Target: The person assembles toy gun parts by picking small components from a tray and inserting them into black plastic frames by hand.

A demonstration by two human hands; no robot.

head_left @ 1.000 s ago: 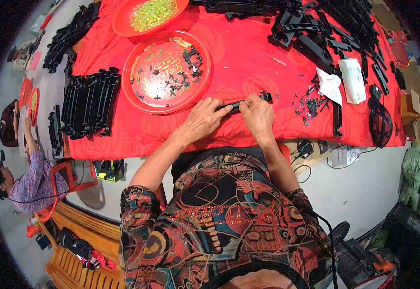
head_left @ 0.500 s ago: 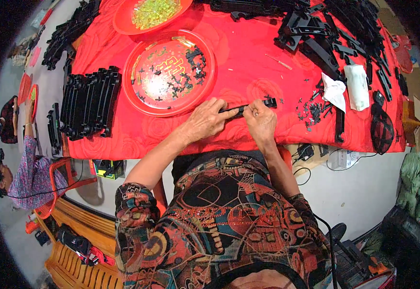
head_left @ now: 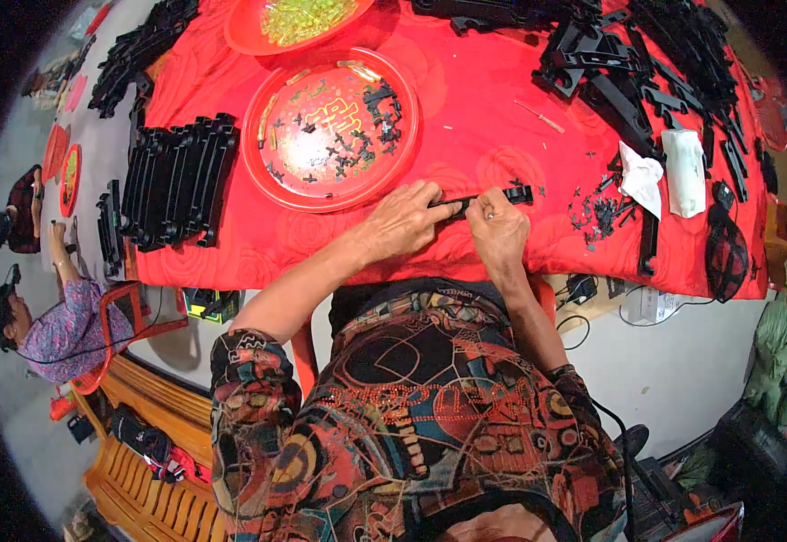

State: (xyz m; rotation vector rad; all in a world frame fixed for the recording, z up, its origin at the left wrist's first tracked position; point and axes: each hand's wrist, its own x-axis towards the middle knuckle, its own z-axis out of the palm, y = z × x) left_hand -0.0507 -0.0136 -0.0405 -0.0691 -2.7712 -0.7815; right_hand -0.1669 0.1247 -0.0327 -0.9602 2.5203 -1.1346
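Observation:
A long black plastic part lies across the red cloth near the table's front edge, gripped at both ends of its middle. My left hand closes on its left end, the index finger stretched along it. Bent over its right half is my right hand, fingers pinched against the part; any small piece between them is too small to make out. Up and left of my hands sits a round red tray with small black cross-shaped pieces and a few yellowish strips. More small black pieces are scattered to my right.
Finished-looking black parts stand in a row at left. A red bowl of yellow-green pieces is at the back. Black parts pile up at far right, near a white roll and crumpled tissue. Two people sit at left.
The whole view has shifted slightly, so the table appears a little moved. Both hands stay on the black part, with only small finger movement. At left, a seated person's arm has drawn back.

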